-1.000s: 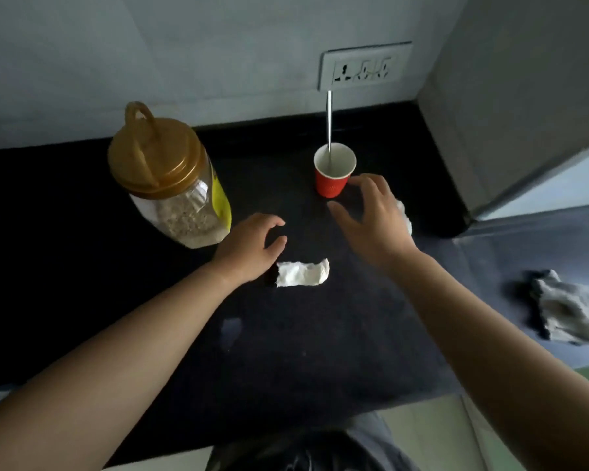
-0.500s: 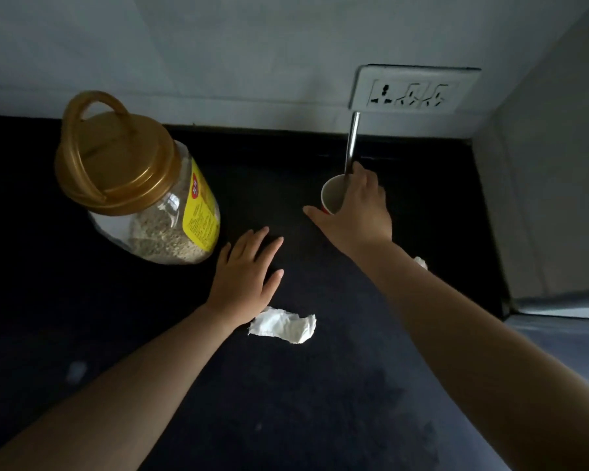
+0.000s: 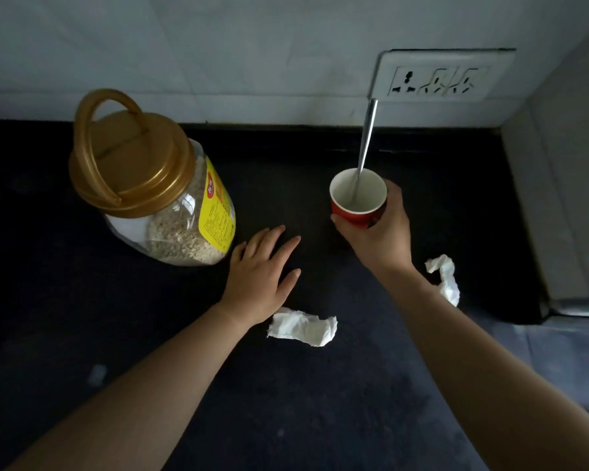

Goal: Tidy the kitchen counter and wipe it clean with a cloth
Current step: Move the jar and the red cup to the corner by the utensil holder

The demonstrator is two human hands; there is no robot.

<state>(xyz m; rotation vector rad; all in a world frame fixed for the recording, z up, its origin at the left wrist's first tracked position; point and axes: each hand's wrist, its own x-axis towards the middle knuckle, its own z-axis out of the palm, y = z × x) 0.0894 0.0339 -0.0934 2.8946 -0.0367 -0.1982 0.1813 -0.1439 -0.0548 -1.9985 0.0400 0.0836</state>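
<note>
Head view: my right hand (image 3: 380, 239) has its fingers (image 3: 393, 192) wrapped around a red paper cup (image 3: 357, 207), white inside, with a metal spoon (image 3: 366, 141) leaning in it, toward the back of the dark desk (image 3: 150, 334). My left hand (image 3: 259, 277) lies flat, fingers spread and empty, beside a gold-lidded jar (image 3: 150, 185). Two crumpled white tissues lie on the desk: one (image 3: 303, 326) by my left wrist, another (image 3: 444, 277) near the right wall.
</note>
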